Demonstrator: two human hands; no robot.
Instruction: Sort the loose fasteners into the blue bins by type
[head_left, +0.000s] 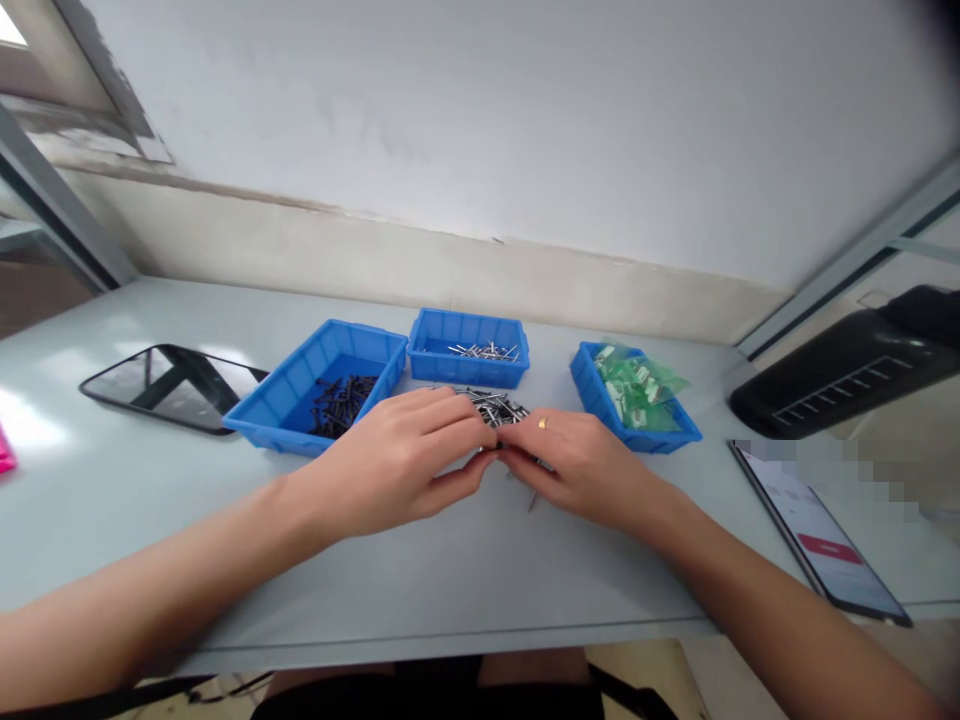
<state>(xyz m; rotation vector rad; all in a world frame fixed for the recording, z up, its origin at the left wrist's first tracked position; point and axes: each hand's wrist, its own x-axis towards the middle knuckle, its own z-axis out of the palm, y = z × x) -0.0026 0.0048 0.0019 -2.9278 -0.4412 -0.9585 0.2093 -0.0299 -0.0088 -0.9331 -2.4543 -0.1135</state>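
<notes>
My left hand [416,450] and my right hand [581,460] meet fingertip to fingertip, both closed in a pinch. A small dark thing shows between the fingertips, too small to make out. Just behind the fingers lies a pile of thin silver and dark rivet-like metal pins [495,405], partly hidden by the hands. A loose pin [532,503] shows below my right fingers, which wear a gold ring. To the left, a blue bin [289,435] holds dark pins [345,400]. Behind the pile, another blue bin [469,372] contains silver pins [487,351].
A third blue bin [660,440] on the right holds green plastic bags [637,385]. Beyond it are a black bottle [840,370] and a phone [817,535]. A dark-rimmed glossy panel [176,385] lies at left. The wall [465,150] bounds the table's back.
</notes>
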